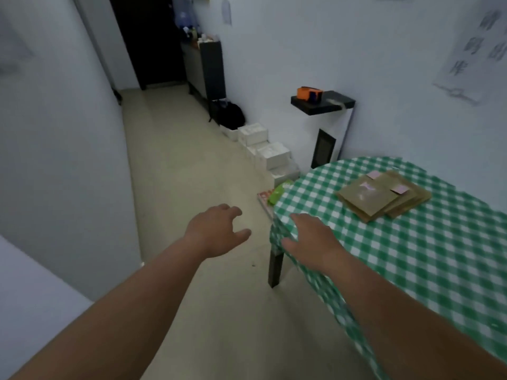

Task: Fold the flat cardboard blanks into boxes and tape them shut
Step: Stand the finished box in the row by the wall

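A stack of flat brown cardboard blanks (384,197) with small pink labels lies on the table (411,270), which is covered by a green-and-white checked cloth. An orange tape dispenser (309,93) sits on a black shelf (323,102) by the far wall. My left hand (216,231) hovers over the floor left of the table, fingers spread and holding nothing. My right hand (310,239) is over the table's near left corner, fingers apart and holding nothing, well short of the blanks.
White boxes (263,149) are stacked along the wall on the floor. A green packet (278,194) and a red item lie beside the table's corner. A dark table leg (275,267) stands below my right hand. A black bag (230,115) and a cabinet stand further down the corridor.
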